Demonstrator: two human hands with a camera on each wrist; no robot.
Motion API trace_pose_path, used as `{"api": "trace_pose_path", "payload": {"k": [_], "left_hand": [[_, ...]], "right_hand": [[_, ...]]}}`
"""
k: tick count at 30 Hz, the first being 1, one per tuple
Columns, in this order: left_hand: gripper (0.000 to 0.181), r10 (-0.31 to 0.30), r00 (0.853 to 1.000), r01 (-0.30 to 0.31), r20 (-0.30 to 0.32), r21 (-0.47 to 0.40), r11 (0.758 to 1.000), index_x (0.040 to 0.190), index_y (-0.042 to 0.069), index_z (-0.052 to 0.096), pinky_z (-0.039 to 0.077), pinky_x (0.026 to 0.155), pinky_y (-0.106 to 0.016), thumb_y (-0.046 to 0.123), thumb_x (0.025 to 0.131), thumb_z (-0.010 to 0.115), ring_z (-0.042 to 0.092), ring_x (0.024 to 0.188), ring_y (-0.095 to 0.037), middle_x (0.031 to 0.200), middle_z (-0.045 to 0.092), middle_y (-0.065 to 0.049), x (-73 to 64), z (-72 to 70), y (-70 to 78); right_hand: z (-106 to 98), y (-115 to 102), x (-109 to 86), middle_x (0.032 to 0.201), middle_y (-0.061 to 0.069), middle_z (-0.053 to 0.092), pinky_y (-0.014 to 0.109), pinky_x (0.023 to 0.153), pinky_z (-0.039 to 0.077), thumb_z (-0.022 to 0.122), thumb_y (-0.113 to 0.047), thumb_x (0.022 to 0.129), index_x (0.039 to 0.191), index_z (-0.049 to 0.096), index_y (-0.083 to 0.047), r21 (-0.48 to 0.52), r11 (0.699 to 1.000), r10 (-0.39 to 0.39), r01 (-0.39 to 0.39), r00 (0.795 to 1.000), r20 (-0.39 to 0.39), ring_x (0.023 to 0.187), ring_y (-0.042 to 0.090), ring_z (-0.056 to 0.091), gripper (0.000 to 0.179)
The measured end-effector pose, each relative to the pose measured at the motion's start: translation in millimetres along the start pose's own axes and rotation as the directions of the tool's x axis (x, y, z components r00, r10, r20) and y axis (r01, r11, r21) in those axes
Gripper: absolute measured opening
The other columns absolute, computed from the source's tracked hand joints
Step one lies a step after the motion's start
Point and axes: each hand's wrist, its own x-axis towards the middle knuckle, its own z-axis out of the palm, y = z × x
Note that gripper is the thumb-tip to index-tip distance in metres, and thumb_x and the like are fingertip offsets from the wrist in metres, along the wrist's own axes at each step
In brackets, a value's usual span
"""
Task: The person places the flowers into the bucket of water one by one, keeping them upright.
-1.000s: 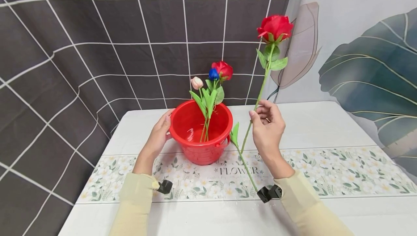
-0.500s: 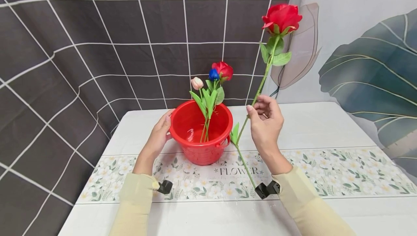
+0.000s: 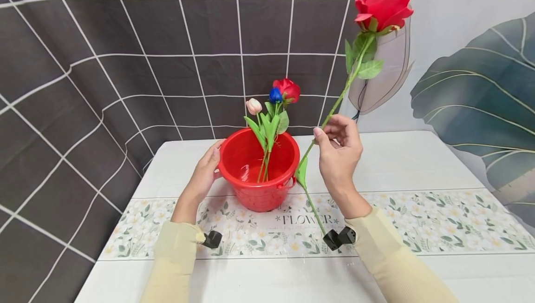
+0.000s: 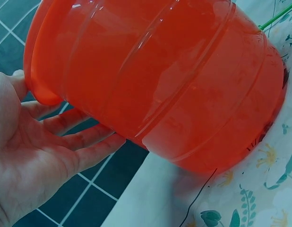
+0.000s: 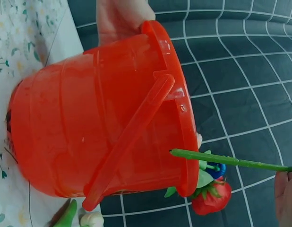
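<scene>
My left hand [image 3: 203, 173] holds the left side of a red bucket [image 3: 257, 198], thumb at the rim and fingers against the outer wall. Inside the bucket lean a pale pink tulip [image 3: 253, 106], a blue bud [image 3: 275, 95] and a smaller-looking red rose [image 3: 289, 90]. To the bucket's right, my right hand [image 3: 340, 154] pinches the stem of a long red rose [image 3: 383, 9] between thumb and fingers. Its bloom tilts up to the right. In the right wrist view, the cut end of its stem [image 5: 207, 156] overlaps the bucket's rim.
Beside the bucket lies a green leafy stem [image 3: 311, 203] on the table. A white bud [image 5: 91, 220] shows below the bucket in the right wrist view. The white table [image 3: 418, 163] has a floral band, with a dark gridded curtain [image 3: 200, 29] behind.
My right hand has risen slightly and moved left. The long rose tilts further right, its bloom higher and larger in view, its stem's lower part raised toward the bucket. My left hand stays put.
</scene>
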Motion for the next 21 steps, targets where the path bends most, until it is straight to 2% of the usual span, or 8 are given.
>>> {"api": "trace_pose_path", "payload": {"k": [9, 21], "left_hand": [[0.053, 0.003, 1.0, -0.003, 0.005, 0.007, 1.0, 0.152, 0.02, 0.029, 0.046, 0.099, -0.047, 0.041, 0.104, 0.034, 0.044, 0.131, -0.027, 0.149, 0.04, -0.005, 1.0, -0.2, -0.9], [0.051, 0.001, 1.0, -0.001, 0.001, 0.014, 1.0, 0.151, 0.022, 0.03, 0.047, 0.098, -0.045, 0.041, 0.104, 0.035, 0.044, 0.131, -0.026, 0.148, 0.041, -0.005, 0.8, -0.2, -0.4]], "right_hand": [[4, -6, 4.7, 0.081, 0.005, 0.057, 0.022, 0.064, 0.054, 0.069, 0.009, 0.082, 0.108, 0.057, 0.009, 0.014, 0.998, -0.067, 0.067, 0.998, -0.02, 0.07, 0.019, 0.057, 0.029], [14, -14, 9.5, 0.082, 0.007, 0.057, 0.021, 0.064, 0.053, 0.069, 0.01, 0.081, 0.107, 0.058, 0.006, 0.058, 0.996, -0.066, 0.068, 0.997, -0.045, 0.072, 0.019, 0.057, 0.029]]}}
